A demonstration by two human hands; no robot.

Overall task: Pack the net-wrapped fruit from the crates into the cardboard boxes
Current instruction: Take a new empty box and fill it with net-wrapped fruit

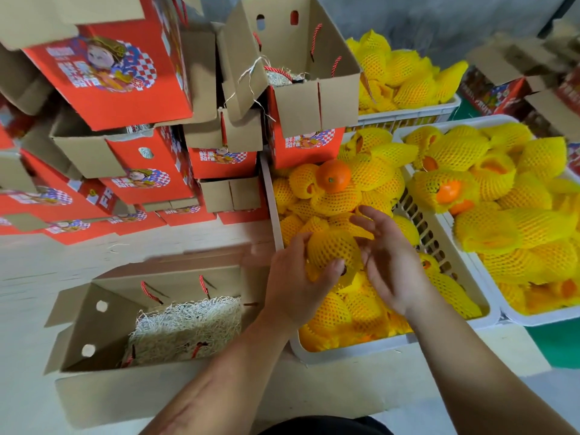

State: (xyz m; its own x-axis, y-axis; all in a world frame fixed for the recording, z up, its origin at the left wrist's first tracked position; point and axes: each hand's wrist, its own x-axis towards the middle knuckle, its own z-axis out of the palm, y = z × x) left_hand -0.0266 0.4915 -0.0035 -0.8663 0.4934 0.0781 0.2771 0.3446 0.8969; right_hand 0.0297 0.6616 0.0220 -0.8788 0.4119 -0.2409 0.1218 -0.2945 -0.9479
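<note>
My left hand (298, 277) grips an orange in a yellow foam net (332, 249) just above the near white crate (439, 246). My right hand (387, 255) hovers beside the fruit with its fingers spread, holding nothing. The crate is heaped with more netted oranges, and one bare orange (333, 175) lies on top at the far end. An open cardboard box (103, 381) lined with shredded paper (188, 328) stands to the left of the crate, with no fruit visible inside.
A second white crate (533, 318) of netted oranges sits at the right and a third (408, 116) behind. Stacks of red printed boxes (110, 86) fill the back left. Another open box (314, 98) stands behind the near crate.
</note>
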